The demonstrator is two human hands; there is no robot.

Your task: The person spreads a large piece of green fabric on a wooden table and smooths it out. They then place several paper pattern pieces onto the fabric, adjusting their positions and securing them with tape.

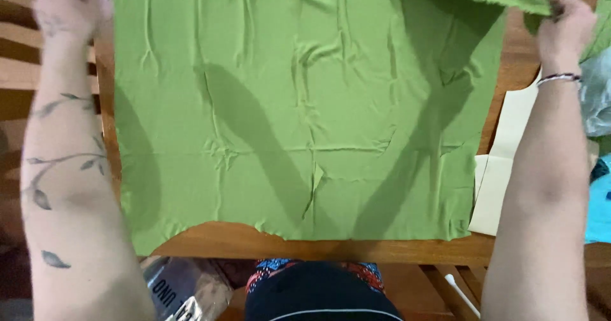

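Right hand [568, 23] pinched on lifted far-right corner of my creased green fabric sheet [299, 104], left hand [63, 6] gripping far-left corner, blurred; sheet mostly spread flat on brown wooden desk [331, 248], wrinkles and right edge unsmoothed, cream paper pieces [503, 168] alongside.

One green cloth [305, 104] covers most of one wooden table [331, 248]. Two hands grip the cloth's far corners: left hand [63, 6] and right hand [566, 25]. One cream paper piece [509, 155] lies right of the cloth.
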